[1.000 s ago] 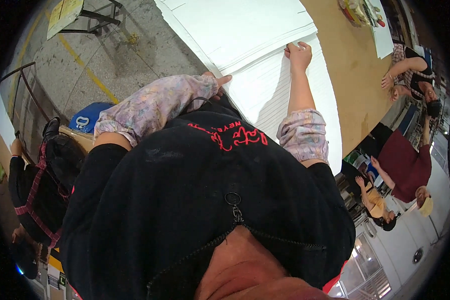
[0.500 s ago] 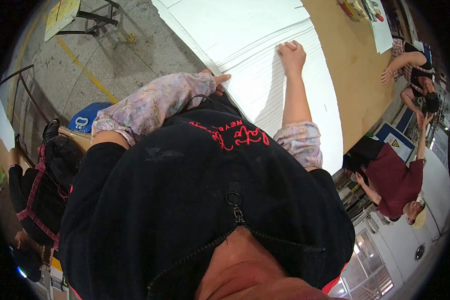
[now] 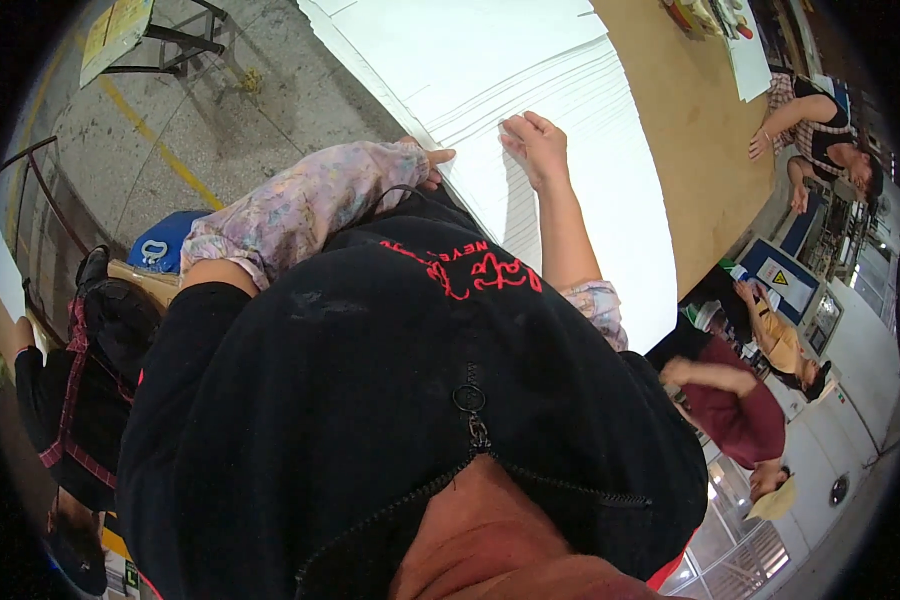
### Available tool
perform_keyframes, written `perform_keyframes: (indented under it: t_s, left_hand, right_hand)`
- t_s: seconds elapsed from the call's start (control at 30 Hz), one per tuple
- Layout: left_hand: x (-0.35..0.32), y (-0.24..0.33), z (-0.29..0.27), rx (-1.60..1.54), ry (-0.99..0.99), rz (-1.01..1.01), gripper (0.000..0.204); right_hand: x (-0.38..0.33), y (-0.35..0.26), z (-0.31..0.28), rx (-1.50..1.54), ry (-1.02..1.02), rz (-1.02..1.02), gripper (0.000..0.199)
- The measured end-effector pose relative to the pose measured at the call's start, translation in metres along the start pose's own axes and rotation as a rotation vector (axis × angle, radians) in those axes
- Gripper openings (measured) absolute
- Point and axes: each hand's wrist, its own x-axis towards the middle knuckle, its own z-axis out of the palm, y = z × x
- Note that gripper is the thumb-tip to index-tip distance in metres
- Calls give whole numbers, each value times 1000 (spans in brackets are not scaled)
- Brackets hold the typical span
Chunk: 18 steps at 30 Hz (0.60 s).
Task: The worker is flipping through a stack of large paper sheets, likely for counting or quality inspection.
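A fanned stack of large white sheets (image 3: 610, 210) lies on the table before me, its layered edges showing as many thin parallel lines. My left hand (image 3: 434, 167) is at the stack's left edge, one digit lying over the rim and the other fingers curled beside it; it appears to grip the edge, though part of the hand is hidden by the sleeve. Over the stepped sheet edges is my right hand (image 3: 537, 148), fingers loosely bent and apart, nothing visible in them. Its shadow falls on the paper. Patterned sleeve covers (image 3: 300, 205) are on both forearms.
Brown board (image 3: 705, 150) covers the table right of the sheets. Small items (image 3: 700, 18) lie at its far end. A yellow-topped stand (image 3: 117, 38) and a blue object (image 3: 162, 240) are at left. Several people are nearby, including one in a maroon shirt (image 3: 735, 405).
My right hand has moved left and toward me across the sheets, and its fingers have loosened from a closed shape. My left hand stays at the edge. People at right have shifted.
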Motion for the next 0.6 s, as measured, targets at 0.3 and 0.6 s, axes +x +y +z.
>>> perform_keyframes:
  t_s: [0.3, 0.6]
  left_hand:
    - [12, -13, 6, -63, 110, 73, 52]
    - [4, -11, 7, -45, 125, 40, 53]
  right_hand:
    - [-4, 5, 6, -47, 20, -31, 50]
    - [-8, 13, 15, -206, 20, -171, 48]
